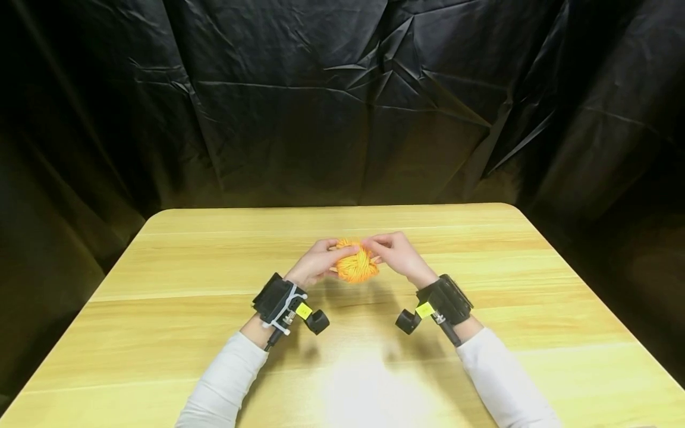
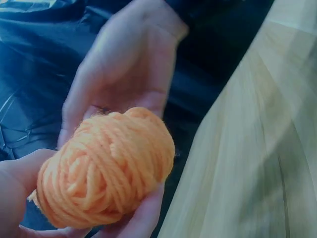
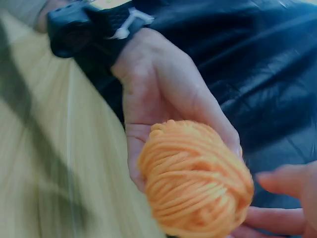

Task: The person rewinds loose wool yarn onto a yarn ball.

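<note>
A ball of orange yarn (image 1: 357,266) is held up over the table, its strands wound in crossing layers. My left hand (image 1: 316,263) grips it from the left. In the left wrist view the thumb lies along one end of the yarn ball (image 2: 106,168), with fingers underneath. My right hand (image 1: 398,255) is at the ball's right side. The right wrist view shows its thumb (image 3: 282,181) apart from the yarn ball (image 3: 195,178), while its fingers reach the ball's lower edge. Part of those fingers is hidden behind the yarn.
A light wood table (image 1: 176,321) spreads under both arms, with a bright glare near its front. Black sheeting (image 1: 294,119) hangs behind the table and along its sides. Each wrist wears a black strap with a small camera (image 1: 318,321) sticking out inward.
</note>
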`<state>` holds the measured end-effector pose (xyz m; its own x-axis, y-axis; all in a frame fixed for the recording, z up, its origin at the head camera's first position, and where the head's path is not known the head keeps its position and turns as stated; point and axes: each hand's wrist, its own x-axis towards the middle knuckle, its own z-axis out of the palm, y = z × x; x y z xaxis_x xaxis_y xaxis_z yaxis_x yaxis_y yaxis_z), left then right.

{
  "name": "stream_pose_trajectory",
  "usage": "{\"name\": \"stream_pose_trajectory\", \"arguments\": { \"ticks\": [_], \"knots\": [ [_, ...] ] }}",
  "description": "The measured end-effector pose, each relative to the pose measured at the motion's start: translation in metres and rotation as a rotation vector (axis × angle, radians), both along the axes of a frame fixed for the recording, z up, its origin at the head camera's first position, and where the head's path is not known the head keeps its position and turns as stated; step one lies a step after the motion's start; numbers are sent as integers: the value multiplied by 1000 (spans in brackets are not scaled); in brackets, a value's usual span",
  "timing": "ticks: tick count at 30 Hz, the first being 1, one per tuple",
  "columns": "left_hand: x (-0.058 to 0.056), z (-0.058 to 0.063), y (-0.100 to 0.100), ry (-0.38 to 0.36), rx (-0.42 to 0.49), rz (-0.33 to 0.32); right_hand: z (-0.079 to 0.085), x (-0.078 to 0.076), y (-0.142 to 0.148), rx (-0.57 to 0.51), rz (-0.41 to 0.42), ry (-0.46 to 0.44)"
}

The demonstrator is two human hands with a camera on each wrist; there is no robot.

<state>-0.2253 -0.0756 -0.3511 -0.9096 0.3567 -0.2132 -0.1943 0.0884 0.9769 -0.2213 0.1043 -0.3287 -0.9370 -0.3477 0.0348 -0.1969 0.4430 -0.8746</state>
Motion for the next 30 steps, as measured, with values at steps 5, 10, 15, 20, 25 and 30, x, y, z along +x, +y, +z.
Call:
{"name": "stream_pose_trajectory", "arguments": {
  "ticks": [5, 10, 15, 20, 25, 30],
  "knots": [
    [0, -5, -2, 20, -47, -34, 3, 6, -1, 143, 101, 64],
    [-3, -11, -2, 28, -96, -71, -5, 2, 3, 89, 125, -81],
    [-9, -19, 3, 23, -184, -105, -26, -8, 11, -15, 194, -273],
    [-12, -27, 8, 16, -241, -54, -42, -9, 9, -64, 139, -339],
    [-10, -27, 11, 66, -330, -1, -48, -8, 6, -14, -55, -365],
    [-6, -27, 11, 121, -423, 46, -51, -9, 5, 78, -151, -373]
  ]
}}
